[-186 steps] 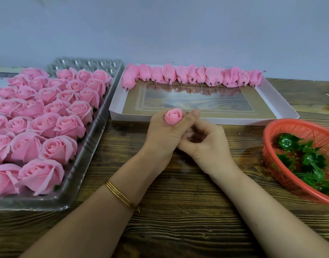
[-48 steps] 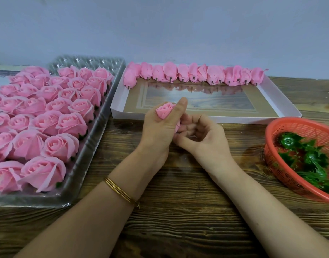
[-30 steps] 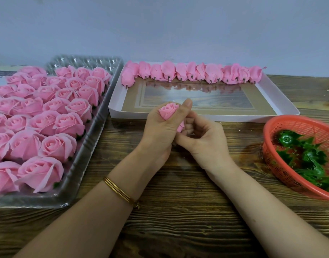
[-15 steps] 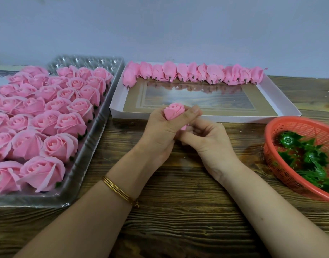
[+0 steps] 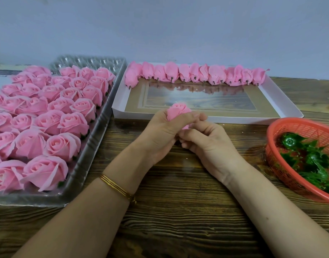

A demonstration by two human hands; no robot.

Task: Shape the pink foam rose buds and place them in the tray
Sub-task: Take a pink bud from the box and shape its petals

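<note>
Both hands are held together over the desk (image 5: 178, 211): the left hand (image 5: 163, 133) is wrapped round the bud (image 5: 176, 111), and the right hand (image 5: 208, 144) is curled at its base, pinching it. Since a moment ago the bud has been turned upright and the left thumb laid across it, so shaping is judged nearly done. Beyond, the tray (image 5: 141, 115) is not yet reached; finished buds (image 5: 197, 75) are lined along its far edge.
</note>
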